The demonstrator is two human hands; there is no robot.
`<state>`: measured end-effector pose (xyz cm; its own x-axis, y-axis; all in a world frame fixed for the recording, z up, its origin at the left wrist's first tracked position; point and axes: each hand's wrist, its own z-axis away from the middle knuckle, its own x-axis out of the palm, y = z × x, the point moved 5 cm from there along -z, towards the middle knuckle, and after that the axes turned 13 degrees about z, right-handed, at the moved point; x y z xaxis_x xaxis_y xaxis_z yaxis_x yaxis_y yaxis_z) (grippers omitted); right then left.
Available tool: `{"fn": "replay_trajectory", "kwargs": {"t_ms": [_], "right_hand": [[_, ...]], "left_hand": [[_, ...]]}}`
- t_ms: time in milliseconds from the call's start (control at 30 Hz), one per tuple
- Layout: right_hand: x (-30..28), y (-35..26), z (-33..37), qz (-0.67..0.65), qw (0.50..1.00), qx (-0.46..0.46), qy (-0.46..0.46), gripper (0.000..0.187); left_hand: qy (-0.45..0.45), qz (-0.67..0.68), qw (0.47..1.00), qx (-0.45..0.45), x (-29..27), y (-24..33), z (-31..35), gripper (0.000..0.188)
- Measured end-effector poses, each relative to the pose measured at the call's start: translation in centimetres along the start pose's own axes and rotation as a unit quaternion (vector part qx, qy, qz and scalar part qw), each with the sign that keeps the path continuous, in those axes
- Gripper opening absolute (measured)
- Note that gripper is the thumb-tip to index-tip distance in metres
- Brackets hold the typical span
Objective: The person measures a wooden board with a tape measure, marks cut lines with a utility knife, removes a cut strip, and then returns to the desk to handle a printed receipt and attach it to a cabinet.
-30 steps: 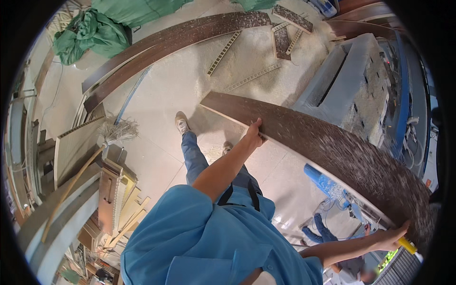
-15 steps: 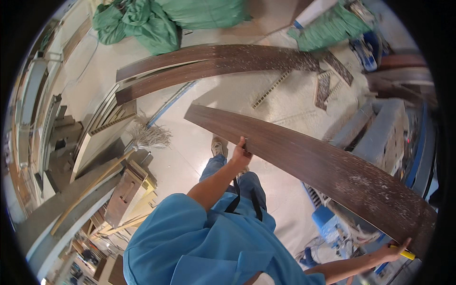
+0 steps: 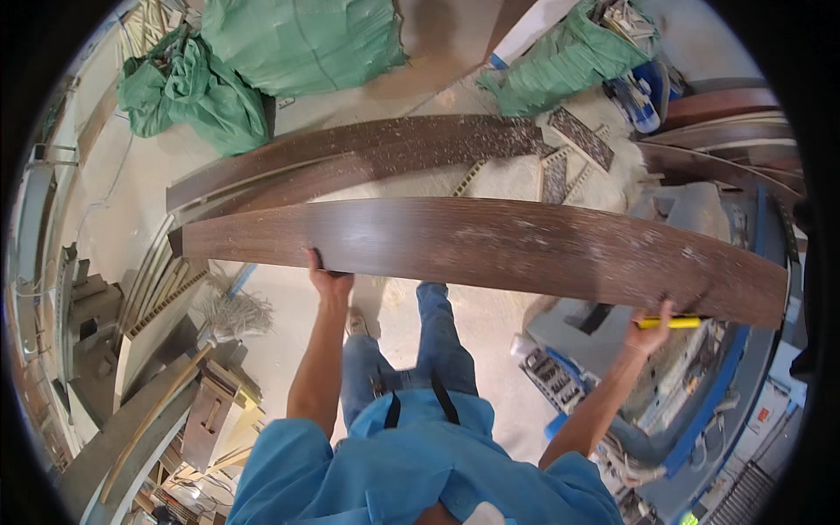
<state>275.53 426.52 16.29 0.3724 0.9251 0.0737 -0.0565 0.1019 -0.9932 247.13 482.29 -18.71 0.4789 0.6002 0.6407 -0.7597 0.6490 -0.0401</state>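
Observation:
A long dark-brown wood-grain board [image 3: 490, 245], flecked with pale dust, spans the view in front of me, roughly level. My left hand [image 3: 330, 282] is closed on its near edge toward the left end, thumb on top and the other fingers hidden beneath. Farther right, my right hand [image 3: 649, 331] grips the same edge, its thumb over the face. A slim yellow tool [image 3: 682, 323] also sticks out of that hand; its kind is not clear. Beyond, two similar dark boards [image 3: 420, 131] lie on the floor, partly covered by the held one.
Green sacks [image 3: 302, 44] stand at the far side, another green sack [image 3: 573, 61] at far right. Short offcuts [image 3: 582, 140] lie in sawdust. A mop [image 3: 232, 315] and stacked panels [image 3: 157, 350] line the left. A grey-blue machine [image 3: 577, 337] stands at right.
The board has swung from a slant to nearly level, its left end moving left and its right end rising in view. My left hand went left; my right hand came up and inward.

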Motion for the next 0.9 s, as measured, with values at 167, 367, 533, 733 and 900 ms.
{"fn": "replay_trajectory", "kwargs": {"t_ms": [167, 367, 533, 733, 900], "right_hand": [[10.6, 19.5, -4.9, -0.014, 0.995, 0.093, -0.028, 0.024], [17.1, 36.0, -13.4, -0.053, 0.967, 0.244, -0.057, 0.020], [23.5, 48.4, -18.9, -0.072, 0.942, 0.292, -0.150, 0.019], [27.4, 52.1, -20.0, 0.132, 0.930, 0.267, -0.214, 0.013], [19.9, 45.0, -6.3, 0.172, 0.922, 0.267, -0.223, 0.030]], "left_hand": [[0.010, -0.011, 1.000, -0.007, 0.4, -2.3, -14.6, 0.033], [0.096, -0.091, 0.989, 0.070, -3.3, -2.3, -25.3, 0.060], [0.106, -0.173, 0.979, 0.005, -4.9, -1.9, -22.2, 0.069], [0.206, -0.368, 0.906, -0.027, -13.5, 4.9, -4.8, 0.062], [0.401, -0.430, 0.808, -0.043, -19.6, 7.9, 8.4, 0.051]]}}
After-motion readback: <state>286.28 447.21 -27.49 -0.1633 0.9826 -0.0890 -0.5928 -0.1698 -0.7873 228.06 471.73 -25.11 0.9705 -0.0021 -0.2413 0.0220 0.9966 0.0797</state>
